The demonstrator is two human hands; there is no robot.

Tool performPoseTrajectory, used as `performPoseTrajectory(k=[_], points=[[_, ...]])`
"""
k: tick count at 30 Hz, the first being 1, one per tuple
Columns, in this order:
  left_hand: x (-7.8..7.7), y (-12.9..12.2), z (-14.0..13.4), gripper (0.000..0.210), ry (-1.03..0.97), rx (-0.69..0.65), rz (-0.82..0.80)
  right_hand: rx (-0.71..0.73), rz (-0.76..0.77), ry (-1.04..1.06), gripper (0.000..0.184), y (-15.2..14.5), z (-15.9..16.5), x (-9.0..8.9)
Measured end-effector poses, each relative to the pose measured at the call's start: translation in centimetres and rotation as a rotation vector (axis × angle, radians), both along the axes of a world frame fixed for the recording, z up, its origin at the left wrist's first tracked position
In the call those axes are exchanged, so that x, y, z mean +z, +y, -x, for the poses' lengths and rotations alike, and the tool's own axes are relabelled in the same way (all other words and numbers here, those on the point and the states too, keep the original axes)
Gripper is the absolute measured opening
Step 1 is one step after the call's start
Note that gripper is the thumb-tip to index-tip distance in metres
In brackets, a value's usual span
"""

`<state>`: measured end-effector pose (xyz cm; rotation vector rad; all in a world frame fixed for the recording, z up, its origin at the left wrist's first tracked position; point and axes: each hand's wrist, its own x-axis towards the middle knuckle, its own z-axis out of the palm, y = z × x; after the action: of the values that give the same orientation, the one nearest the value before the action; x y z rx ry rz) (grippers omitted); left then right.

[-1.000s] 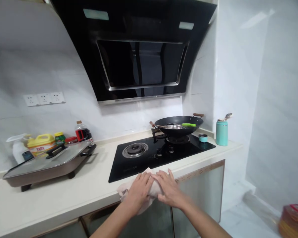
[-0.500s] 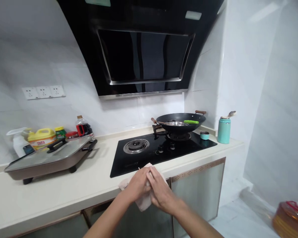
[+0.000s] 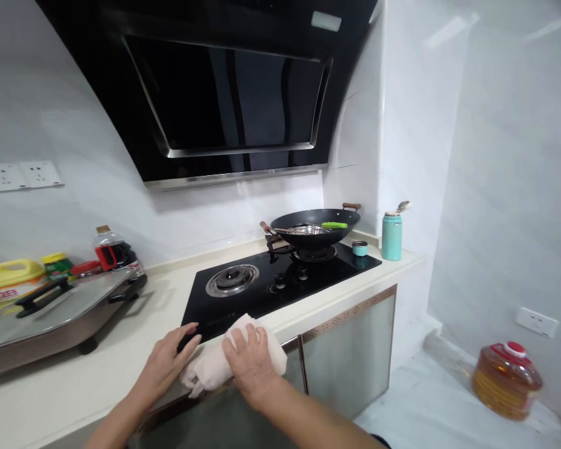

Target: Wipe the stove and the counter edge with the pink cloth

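A crumpled pale pink cloth hangs over the front edge of the counter, below the black gas stove. My right hand grips the cloth from above, its fingers curled into the fabric. Just left of it, my left hand has its thumb and fingers apart, close to the cloth's left end and the stove's front corner. Nothing shows inside the left hand. On the right burner sits a black wok holding a metal dish and a green-handled utensil.
An electric pan with a glass lid stands on the left counter, with bottles and jars behind. A turquoise flask and its small cup stand right of the wok. An oil jug rests on the floor. The range hood overhangs the stove.
My hands were together on the cloth; now the left has come away to the left, while the right presses the bunched cloth. The view has turned right.
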<state>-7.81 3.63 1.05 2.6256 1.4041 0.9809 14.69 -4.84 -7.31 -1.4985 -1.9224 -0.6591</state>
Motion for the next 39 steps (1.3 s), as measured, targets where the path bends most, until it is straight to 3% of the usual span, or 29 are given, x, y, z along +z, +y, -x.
performPoseTrajectory(k=[4, 11, 17, 24, 28, 33, 36, 39], points=[[-1.0, 1.3, 1.1, 0.052, 0.076, 0.06, -0.095, 0.089, -0.327, -0.106, 0.039, 0.7, -2.9, -0.4], [-1.4, 0.6, 1.2, 0.05, 0.216, 0.056, -0.154, 0.107, -0.408, -0.11, 0.043, -0.9, -12.5, -0.1], [-1.1, 0.0, 0.7, 0.056, 0.18, 0.018, -0.166, 0.057, -0.268, -0.091, 0.056, -3.0, -25.3, -0.9], [-0.9, -0.8, -0.1, 0.054, 0.133, 0.059, -0.145, -0.147, -0.087, -0.109, 0.064, -5.6, -42.3, -1.3], [-0.5, -1.3, -0.6, 0.054, 0.133, 0.072, -0.128, -0.273, -0.025, -0.157, 0.063, -6.4, -48.4, -1.5], [0.0, -2.2, -1.5, 0.051, 0.137, 0.064, -0.172, -0.353, 0.006, -0.159, 0.062, -6.8, -49.5, -1.8], [0.0, -2.3, -1.9, 0.05, 0.142, 0.072, -0.207, -0.419, 0.009, -0.179, 0.062, -6.9, -46.9, -1.3], [-0.2, -2.4, -2.1, 0.047, 0.13, 0.073, -0.213, -0.384, 0.026, -0.216, 0.058, -6.7, -41.9, -0.5]])
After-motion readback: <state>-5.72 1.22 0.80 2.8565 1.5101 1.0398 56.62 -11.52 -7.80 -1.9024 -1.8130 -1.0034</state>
